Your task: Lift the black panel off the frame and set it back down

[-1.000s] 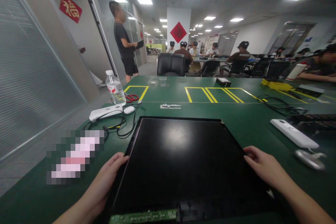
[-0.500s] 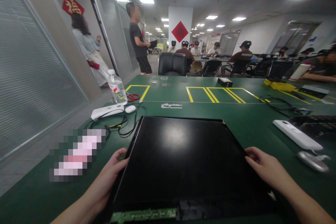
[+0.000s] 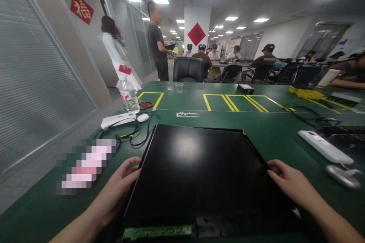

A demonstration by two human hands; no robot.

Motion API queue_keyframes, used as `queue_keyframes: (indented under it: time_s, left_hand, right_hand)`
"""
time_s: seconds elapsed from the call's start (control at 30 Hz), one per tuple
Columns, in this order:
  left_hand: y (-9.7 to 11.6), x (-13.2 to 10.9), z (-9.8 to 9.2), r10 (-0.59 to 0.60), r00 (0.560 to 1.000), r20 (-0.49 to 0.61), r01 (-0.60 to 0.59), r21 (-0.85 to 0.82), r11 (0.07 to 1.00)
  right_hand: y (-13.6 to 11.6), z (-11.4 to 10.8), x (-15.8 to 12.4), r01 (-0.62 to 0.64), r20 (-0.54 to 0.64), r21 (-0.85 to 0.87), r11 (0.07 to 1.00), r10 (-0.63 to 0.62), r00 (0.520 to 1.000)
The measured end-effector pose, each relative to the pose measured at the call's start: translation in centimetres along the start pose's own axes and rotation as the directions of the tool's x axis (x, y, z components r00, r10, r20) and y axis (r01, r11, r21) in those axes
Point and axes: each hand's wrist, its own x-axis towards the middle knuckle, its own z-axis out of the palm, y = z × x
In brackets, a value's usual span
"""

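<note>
A black LCD panel (image 3: 196,174) lies face up in front of me, with a dark frame around it and a green circuit board (image 3: 158,231) along its near edge. My left hand (image 3: 125,178) is closed on the panel's left edge, thumb on top and fingers partly hidden beneath. On the opposite side, my right hand (image 3: 282,176) pinches the right edge between thumb and fingers. At the far left corner the panel stands slightly proud of the frame.
Left of the panel are a cable (image 3: 139,136), a white device (image 3: 118,120), a water bottle (image 3: 129,98) and red scissors (image 3: 146,105). A white power bank (image 3: 325,147) and a silver mouse (image 3: 342,176) lie at right. Several people are farther back.
The panel's far left edge has risen slightly against the frame, my left hand moving up with it. In the background, a person in light clothes has walked to the right.
</note>
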Motion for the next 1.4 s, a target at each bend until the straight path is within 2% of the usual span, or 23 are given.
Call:
queue_keyframes:
  time_s: [0.17, 0.4, 0.57, 0.7, 0.83, 0.93, 1.03, 1.13, 1.27, 1.4]
  left_hand:
    - [0.5, -0.5, 0.0, -0.035, 0.999, 0.04, 0.035, 0.011, 0.999]
    - [1.1, -0.9, -0.5, 0.029, 0.997, 0.065, -0.033, 0.054, 0.998]
    - [1.1, -0.7, -1.1, 0.006, 0.992, 0.129, -0.019, 0.103, 0.994]
    - [1.2, -0.8, -1.1, -0.029, 0.992, 0.122, 0.013, 0.129, 0.992]
    - [1.4, -0.9, -0.9, -0.008, 0.992, 0.126, -0.005, 0.099, 0.995]
    - [1.5, -1.1, -0.7, 0.017, 0.985, 0.173, -0.024, 0.041, 0.999]
    - [1.3, -1.7, -0.6, 0.077, 0.976, 0.204, -0.08, 0.004, 0.997]
    - [0.9, -2.4, -0.2, 0.139, 0.974, 0.179, -0.142, 0.007, 0.99]
    - [0.7, -3.0, 0.3, 0.115, 0.976, 0.185, -0.108, -0.048, 0.993]
    - [0.6, -2.6, -0.1, 0.103, 0.975, 0.195, -0.094, -0.055, 0.994]
  right_hand:
    - [-0.1, 0.1, -0.1, 0.016, -0.022, 0.013, 1.0, -0.015, 1.0]
    - [-0.1, 0.1, -0.1, 0.04, -0.058, 0.027, 0.999, -0.038, 0.998]
    - [-0.1, 0.1, -0.1, 0.043, -0.068, 0.027, 0.999, -0.041, 0.997]
    - [0.1, 0.2, -0.1, 0.055, -0.075, 0.035, 0.998, -0.052, 0.996]
    - [0.1, 0.2, -0.1, 0.051, -0.061, 0.035, 0.998, -0.049, 0.997]
    - [-0.1, 0.1, -0.2, 0.039, -0.053, 0.027, 0.999, -0.037, 0.998]
    - [-0.2, 0.0, -0.2, 0.035, -0.056, 0.027, 0.999, -0.034, 0.998]
    - [-0.1, 0.1, -0.2, 0.029, -0.061, 0.033, 0.999, -0.027, 0.998]
    - [-0.3, 0.1, -0.3, 0.028, -0.075, 0.063, 0.998, -0.023, 0.997]
    - [-0.8, -0.2, -0.5, 0.019, -0.077, 0.099, 0.995, -0.011, 0.997]
